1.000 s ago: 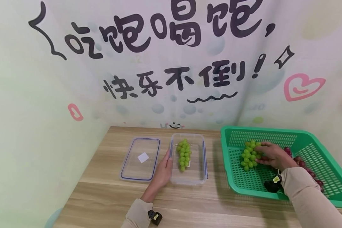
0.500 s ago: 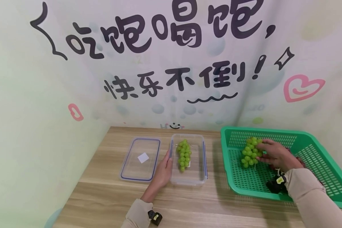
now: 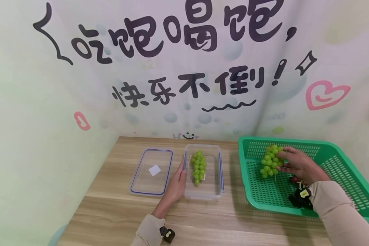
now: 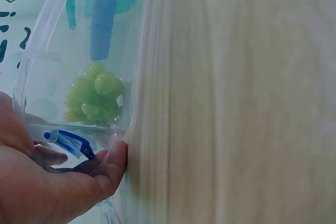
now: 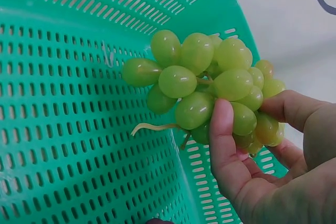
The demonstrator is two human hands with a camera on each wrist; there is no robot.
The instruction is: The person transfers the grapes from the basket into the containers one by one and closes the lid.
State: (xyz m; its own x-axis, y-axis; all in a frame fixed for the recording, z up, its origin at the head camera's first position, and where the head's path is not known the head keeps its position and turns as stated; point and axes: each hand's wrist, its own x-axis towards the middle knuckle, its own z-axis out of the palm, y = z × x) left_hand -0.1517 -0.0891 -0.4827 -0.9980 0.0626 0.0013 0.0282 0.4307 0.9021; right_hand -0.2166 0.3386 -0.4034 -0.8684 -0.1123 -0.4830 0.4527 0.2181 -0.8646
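Observation:
My right hand [image 3: 299,165] pinches a bunch of green grapes [image 5: 197,85] between thumb and fingers, over the green basket [image 3: 252,201]. A bit of pale stem sticks out of the bunch in the right wrist view. My left hand [image 3: 176,184] holds the left side of a clear plastic food container [image 3: 213,193], its fingers by the blue-edged side latch [image 4: 76,142]. Inside that container lies another bunch of green grapes [image 3: 199,167]. To the left, the container's clear lid [image 3: 150,184] lies flat, with a blue seal and a white square on it.
Dark red grapes [image 3: 294,179] show in the basket beneath my right hand and wrist, mostly hidden. The wooden table [image 3: 209,222] ends at the back against a wall sheet [image 3: 160,118] with large black lettering. A pale wall [image 3: 33,164] stands to the left.
My right hand has lifted the green grapes slightly inside the basket and shifted a little to the right. The left hand and the container have stayed put.

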